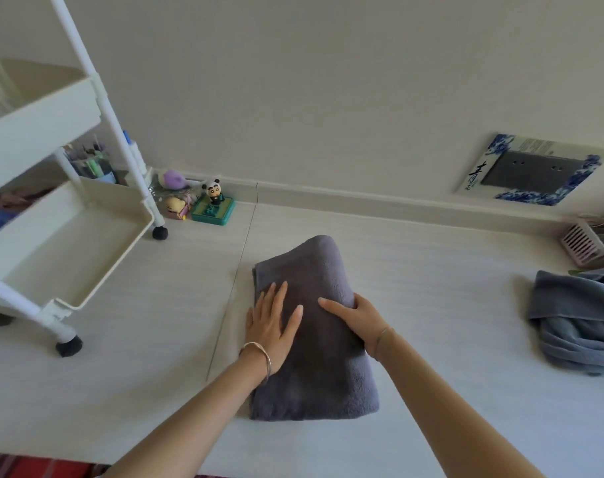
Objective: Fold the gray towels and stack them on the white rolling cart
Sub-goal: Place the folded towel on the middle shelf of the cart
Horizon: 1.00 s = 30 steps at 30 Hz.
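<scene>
Hands: your left hand and right hand both sit on the dark gray towel in the middle of the tabletop.
Left: it lies flat and palm down on the towel's left half, fingers straight and spread, gripping nothing. A metal bangle circles that wrist.
Right: your thumb lies across the top of the cloth while your fingers curl down over its right edge, so this hand has hold of the towel. A thin bracelet sits at the wrist.
Towel under you: it is folded into a long, thick rectangle running away from you, with its far end rounded.
Second towel: the blue-gray towel lies crumpled at the right edge of view, well apart from the folded one.
Cart: the white rolling cart stands at your left on black casters, apart from both towels. Two of its trays show.
Behind the cart: a pen cup, a purple plush and a panda figure on a green base stand against the wall.
Far right: a pink slotted basket sits by the wall, just beyond the crumpled towel.
Wall: a blue-and-white frame surrounds a gray socket plate.
</scene>
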{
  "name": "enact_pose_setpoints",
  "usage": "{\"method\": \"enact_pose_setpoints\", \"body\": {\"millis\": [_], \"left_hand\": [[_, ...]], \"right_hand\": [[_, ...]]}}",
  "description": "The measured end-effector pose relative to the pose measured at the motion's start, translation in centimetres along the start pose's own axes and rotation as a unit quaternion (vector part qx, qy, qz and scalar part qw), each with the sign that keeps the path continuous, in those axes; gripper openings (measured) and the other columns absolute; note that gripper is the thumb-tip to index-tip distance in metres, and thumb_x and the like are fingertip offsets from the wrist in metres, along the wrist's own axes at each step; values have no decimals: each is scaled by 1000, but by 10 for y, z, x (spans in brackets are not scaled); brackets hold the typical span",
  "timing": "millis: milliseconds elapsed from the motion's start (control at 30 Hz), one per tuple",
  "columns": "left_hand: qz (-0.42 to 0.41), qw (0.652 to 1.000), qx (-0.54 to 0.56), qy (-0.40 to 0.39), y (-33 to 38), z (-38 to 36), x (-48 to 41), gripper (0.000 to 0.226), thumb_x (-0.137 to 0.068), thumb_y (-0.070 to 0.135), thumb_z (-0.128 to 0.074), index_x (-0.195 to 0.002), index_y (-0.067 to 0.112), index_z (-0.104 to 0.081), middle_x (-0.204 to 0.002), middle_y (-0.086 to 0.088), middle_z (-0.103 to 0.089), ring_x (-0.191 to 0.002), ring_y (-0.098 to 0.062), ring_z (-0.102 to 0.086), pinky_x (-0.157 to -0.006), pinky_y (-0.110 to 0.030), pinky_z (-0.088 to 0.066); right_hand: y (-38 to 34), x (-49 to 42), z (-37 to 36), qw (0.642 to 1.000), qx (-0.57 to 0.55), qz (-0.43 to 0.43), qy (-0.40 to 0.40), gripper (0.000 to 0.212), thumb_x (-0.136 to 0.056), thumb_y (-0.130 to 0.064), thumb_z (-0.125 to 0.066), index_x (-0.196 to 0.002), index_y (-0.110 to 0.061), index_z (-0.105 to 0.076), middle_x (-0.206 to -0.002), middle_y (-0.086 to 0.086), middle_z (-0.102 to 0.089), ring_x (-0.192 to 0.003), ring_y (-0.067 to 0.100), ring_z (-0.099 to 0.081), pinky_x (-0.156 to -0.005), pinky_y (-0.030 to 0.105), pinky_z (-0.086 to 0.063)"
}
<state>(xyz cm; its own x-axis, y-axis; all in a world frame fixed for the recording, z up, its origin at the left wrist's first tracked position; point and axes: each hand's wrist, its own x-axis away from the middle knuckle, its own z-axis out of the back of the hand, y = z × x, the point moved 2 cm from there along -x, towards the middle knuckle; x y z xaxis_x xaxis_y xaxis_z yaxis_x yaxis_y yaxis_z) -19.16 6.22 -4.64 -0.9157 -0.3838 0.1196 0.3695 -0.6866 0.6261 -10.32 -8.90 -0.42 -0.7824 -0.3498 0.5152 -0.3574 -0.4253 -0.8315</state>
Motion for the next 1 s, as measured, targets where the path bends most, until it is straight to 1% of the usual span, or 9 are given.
{"method": "enact_pose_setpoints", "body": {"millis": [167,267,367,433,533,667,800,900,1000], "left_hand": [[-37,977,204,54,39,107,-15,107,-60,77,-46,-148,26,-14,-155,8,-14,-143,-7,-13,-115,-27,-14],[-77,954,287,31,67,179,-12,105,-52,68,-65,-142,32,-26,-141,13,-40,-130,-1,-36,-107,-21,-30],[-65,958,278,20,91,237,-4,86,-50,66,-68,-126,34,-43,-114,16,-58,-108,0,-53,-90,-14,-38],[-70,961,268,19,103,271,6,66,-55,60,-74,-111,31,-55,-101,19,-62,-96,3,-57,-86,-17,-41],[-71,969,236,27,117,310,21,54,-50,60,-81,-90,26,-66,-92,12,-70,-89,-4,-65,-85,-22,-49],[-74,962,238,107,131,339,42,18,-72,35,-78,-74,19,-68,-69,13,-71,-67,1,-66,-63,-10,-49],[-83,950,240,184,138,353,57,18,-70,30,-80,-78,16,-72,-78,9,-73,-76,-5,-67,-75,-21,-51],[-64,938,252,229,138,364,63,20,-69,31,-80,-76,15,-70,-78,6,-72,-75,-8,-67,-70,-20,-51],[-45,925,266,269,134,369,70,17,-70,31,-80,-70,19,-67,-71,12,-70,-71,-6,-66,-63,-17,-47]], "right_hand": [[-81,37,6,977,130,159,-55,46,-68,-44,-81,-107,-24,-65,-98,-8,-72,-92,5,-67,-88,29,-53],[-143,72,10,946,193,230,-123,46,-69,-40,-82,-110,-29,-64,-102,-12,-71,-96,3,-66,-91,27,-50],[-199,98,10,920,225,276,-164,46,-70,-33,-82,-112,-29,-64,-104,-10,-71,-99,4,-66,-93,28,-50],[-230,115,10,905,236,300,-188,45,-71,-29,-81,-113,-28,-64,-106,-8,-71,-100,7,-66,-92,29,-51],[-261,129,9,880,267,331,-212,47,-71,-31,-81,-114,-28,-63,-108,-7,-70,-101,9,-66,-92,29,-51],[-283,129,4,861,307,354,-200,47,-68,-41,-81,-110,-27,-65,-103,-8,-71,-96,6,-67,-92,31,-52],[-282,109,0,839,392,316,-207,57,-62,-54,-81,-109,-26,-67,-106,-13,-70,-101,6,-64,-98,29,-47],[-273,86,3,821,447,290,-206,62,-60,-58,-80,-110,-25,-66,-110,-14,-67,-108,8,-60,-101,27,-43],[-272,71,9,848,380,276,-247,59,-56,-56,-82,-105,-26,-68,-107,-15,-69,-108,6,-60,-103,28,-41]]}}
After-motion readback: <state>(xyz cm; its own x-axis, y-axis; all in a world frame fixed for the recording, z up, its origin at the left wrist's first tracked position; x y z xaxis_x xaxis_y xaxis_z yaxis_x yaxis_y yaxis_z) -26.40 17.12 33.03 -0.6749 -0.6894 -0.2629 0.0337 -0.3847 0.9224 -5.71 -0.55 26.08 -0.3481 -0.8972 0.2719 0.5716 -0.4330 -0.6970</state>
